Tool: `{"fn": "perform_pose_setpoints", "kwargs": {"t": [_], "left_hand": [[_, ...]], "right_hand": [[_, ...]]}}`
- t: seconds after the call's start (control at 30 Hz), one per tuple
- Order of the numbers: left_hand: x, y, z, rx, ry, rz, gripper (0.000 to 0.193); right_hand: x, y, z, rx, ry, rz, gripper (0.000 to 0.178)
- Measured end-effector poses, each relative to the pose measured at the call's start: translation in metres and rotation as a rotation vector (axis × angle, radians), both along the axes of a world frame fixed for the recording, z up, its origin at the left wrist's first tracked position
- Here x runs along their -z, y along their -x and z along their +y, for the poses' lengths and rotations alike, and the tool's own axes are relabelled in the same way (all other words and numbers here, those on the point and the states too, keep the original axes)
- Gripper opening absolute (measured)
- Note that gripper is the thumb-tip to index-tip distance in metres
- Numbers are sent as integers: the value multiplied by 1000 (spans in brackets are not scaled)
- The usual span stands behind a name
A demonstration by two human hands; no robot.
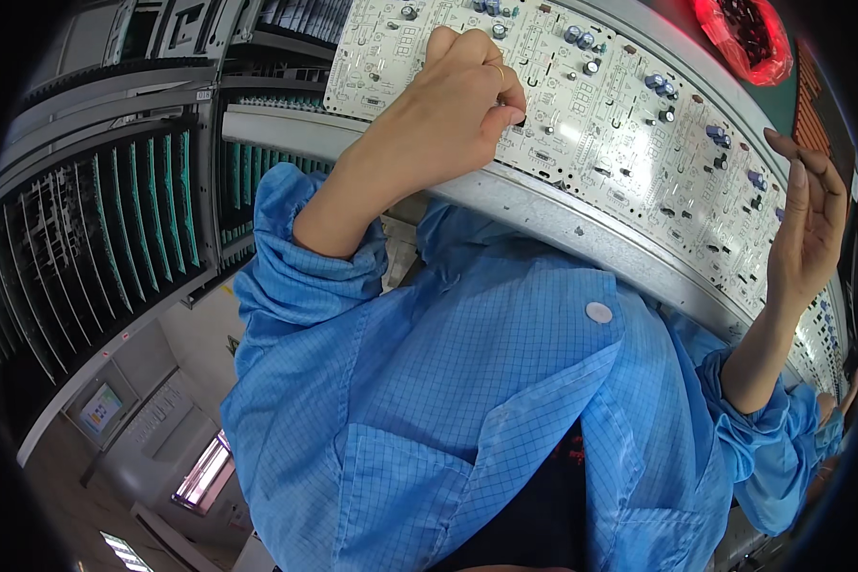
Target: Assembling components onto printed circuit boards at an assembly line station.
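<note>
At twelve o'clock the bare left hand [467, 100] looks pinched on a small black component [520, 122]; a slanted push could tilt it on the glossy white circuit board [567, 95], spanning twelve to three, where the loosely spread, seemingly empty right hand [812, 224] might knock a blue cylindrical capacitor [756, 178]

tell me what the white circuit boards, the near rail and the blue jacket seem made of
White circuit boards: probably rigid laminate, glossy, judging by the bright glare.
Near rail: likely bare metal, dull grey, lightly scuffed.
Blue jacket: woven cloth, matte, given its soft folds; fibre unclear.
</note>
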State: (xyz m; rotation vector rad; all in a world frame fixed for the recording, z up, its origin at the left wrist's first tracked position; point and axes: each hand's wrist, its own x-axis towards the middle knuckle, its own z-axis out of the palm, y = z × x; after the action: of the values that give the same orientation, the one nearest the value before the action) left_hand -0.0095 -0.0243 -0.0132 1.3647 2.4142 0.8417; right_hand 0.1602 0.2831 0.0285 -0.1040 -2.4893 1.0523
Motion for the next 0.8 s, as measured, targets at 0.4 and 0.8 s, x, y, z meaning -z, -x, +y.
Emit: {"fn": "perform_pose_setpoints", "kwargs": {"t": [0.4, 0.8], "left_hand": [[5, 1, -3, 29, -73, 24, 8], [4, 0, -5, 53, -119, 52, 8]], "right_hand": [[0, -2, -6, 13, -5, -11, 19], [0, -2, -14, 14, -13, -8, 20]]}}
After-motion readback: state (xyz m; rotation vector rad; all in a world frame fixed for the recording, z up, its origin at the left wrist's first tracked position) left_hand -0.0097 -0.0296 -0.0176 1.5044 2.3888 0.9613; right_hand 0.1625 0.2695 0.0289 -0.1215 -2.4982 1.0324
